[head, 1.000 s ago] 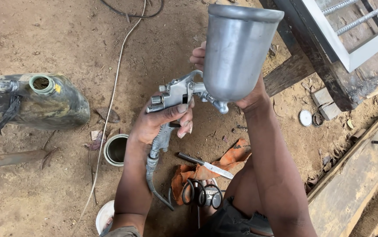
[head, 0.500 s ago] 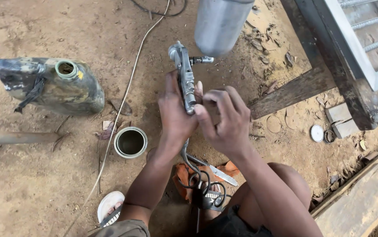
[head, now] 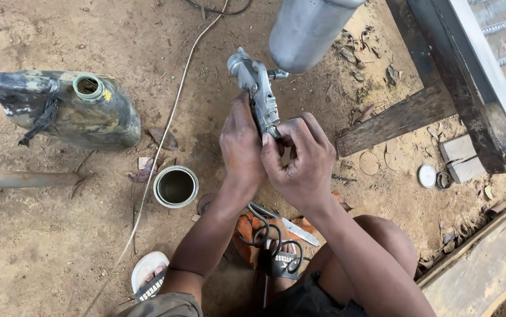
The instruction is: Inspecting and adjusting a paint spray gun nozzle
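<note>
A view from above shows a person crouched over bare, sandy ground, both hands close together and clamped on a metal spray gun [head: 257,91] held at the middle of the scene. The left hand [head: 241,144] wraps the gun's handle from the left; the right hand [head: 300,158] grips it from the right, fingertips pinching the gun's body. The gun's aluminium cup [head: 308,29] rises at the far edge, partly cut off by the frame. To the left, open dirt lies between the hands and a dented, paint-smeared jerrycan [head: 68,108] lying on its side. A small open tin [head: 176,186] sits just near-left of the hands, and a thin cord [head: 165,135] runs across the ground between the can and the hands. To the right, room is tighter: a dark wooden plank [head: 394,120] lies slanted nearby, with a metal frame [head: 470,76] beyond it. Nearer the person, a black hose [head: 264,238] coils over an orange cloth [head: 247,232] beside a knife [head: 291,226].
</note>
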